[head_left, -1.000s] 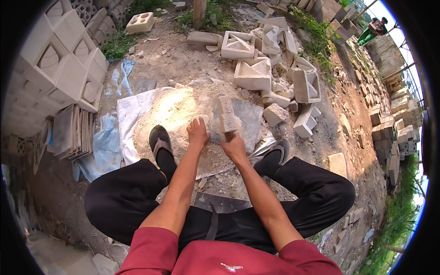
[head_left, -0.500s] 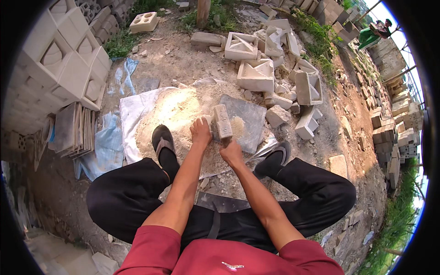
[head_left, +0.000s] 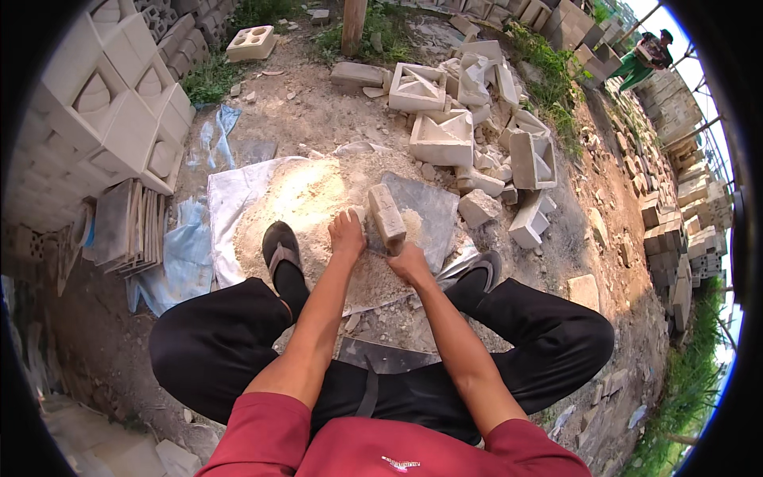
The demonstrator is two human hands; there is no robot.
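Note:
My right hand [head_left: 408,263] is closed at the near end of a pale, dusty mallet [head_left: 386,215] with an oblong block head; its handle is mostly hidden under the head and my fingers. Just left of it, my left hand [head_left: 347,234] has its fingers bent together low over the rubble dust; what they hold, if anything, is hidden. Beneath both hands spreads a heap of pale crushed grit [head_left: 306,195] on a white sack sheet [head_left: 226,195]. A flat grey slab [head_left: 429,211] lies under and beyond the mallet head, with some grit on it.
My sandalled feet [head_left: 282,246] flank the grit. Broken decorative concrete blocks [head_left: 442,137] pile up at the far right. Stacked pale blocks [head_left: 131,103] and upright thin boards [head_left: 131,226] stand at left. A wooden post [head_left: 353,28] rises behind. Another person [head_left: 648,57] carries something at far right.
The mallet head has tilted and shifted slightly, with my right hand moving a little right and nearer me. My left hand stays nearly in place. The distant person has moved slightly left.

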